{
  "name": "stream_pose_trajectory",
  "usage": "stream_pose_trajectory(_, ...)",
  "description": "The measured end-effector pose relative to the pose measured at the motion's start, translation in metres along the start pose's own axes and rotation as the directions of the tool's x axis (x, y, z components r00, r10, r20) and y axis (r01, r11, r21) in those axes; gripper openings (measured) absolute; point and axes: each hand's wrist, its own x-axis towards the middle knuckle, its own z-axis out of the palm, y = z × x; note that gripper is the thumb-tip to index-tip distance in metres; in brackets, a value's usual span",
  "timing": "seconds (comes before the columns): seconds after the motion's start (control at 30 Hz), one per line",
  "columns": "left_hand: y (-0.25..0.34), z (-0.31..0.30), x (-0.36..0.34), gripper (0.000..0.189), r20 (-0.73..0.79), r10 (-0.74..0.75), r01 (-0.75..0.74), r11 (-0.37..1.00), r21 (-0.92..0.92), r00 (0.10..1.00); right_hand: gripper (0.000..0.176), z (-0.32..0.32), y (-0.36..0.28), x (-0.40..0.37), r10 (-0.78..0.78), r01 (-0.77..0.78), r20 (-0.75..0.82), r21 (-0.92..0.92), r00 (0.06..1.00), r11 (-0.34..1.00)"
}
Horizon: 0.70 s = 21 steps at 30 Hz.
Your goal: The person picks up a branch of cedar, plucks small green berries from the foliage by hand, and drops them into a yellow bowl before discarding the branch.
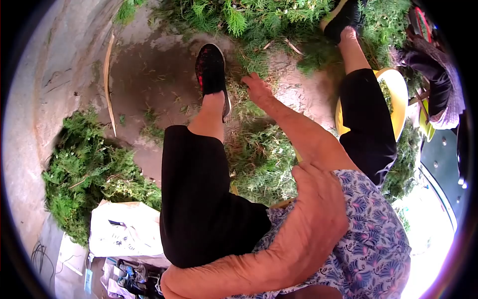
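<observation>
My left hand [318, 192] crosses in front of my body and rests against my right forearm near the patterned sleeve. Its fingers are curled in, and what they hold, if anything, is hidden. Stretched forward, my right hand [260, 92] is low over the floor, just right of a black shoe [211, 70], with its fingers a little apart and nothing visible in them. Loose green sprigs [249, 107] lie under and around it. A heap of cut green foliage [264, 159] lies between my legs, beneath my right forearm.
More foliage [89, 174] is heaped at the left, and branches [239, 17] lie along the top. A yellow basin [397, 94] stands beside my right leg. At lower left is a white sack [124, 229]. A split wood strip [108, 84] lies on the floor.
</observation>
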Motion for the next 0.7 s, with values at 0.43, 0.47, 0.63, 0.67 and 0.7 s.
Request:
stream_pose_trajectory(0.43,0.014,0.008,0.015,0.01,0.064,0.09,-0.094,0.993,0.065,0.994,0.025,-0.264,0.028,-0.165,0.399,0.01,-0.505,0.629,0.765,0.777)
stream_pose_trajectory(0.47,0.018,0.013,0.017,0.01,0.062,0.095,-0.1,0.992,0.083,0.994,0.027,-0.275,0.045,-0.179,0.386,0.069,-0.581,0.61,0.717,0.79)
stream_pose_trajectory(0.63,0.054,0.056,0.013,0.012,0.022,0.165,-0.165,0.986,0.02,0.986,0.028,-0.287,0.214,-0.258,0.33,-0.269,-0.725,0.204,0.605,0.941)
stream_pose_trajectory(0.67,0.065,0.059,0.011,0.013,0.013,0.167,-0.167,0.986,0.025,0.986,0.034,-0.283,0.226,-0.279,0.242,-0.386,-0.754,-0.016,0.61,0.923)
stream_pose_trajectory(0.7,0.075,0.062,0.007,0.013,0.013,0.17,-0.17,0.984,0.045,0.985,0.042,-0.276,0.244,-0.299,0.265,-0.507,-0.737,-0.121,0.622,0.853)
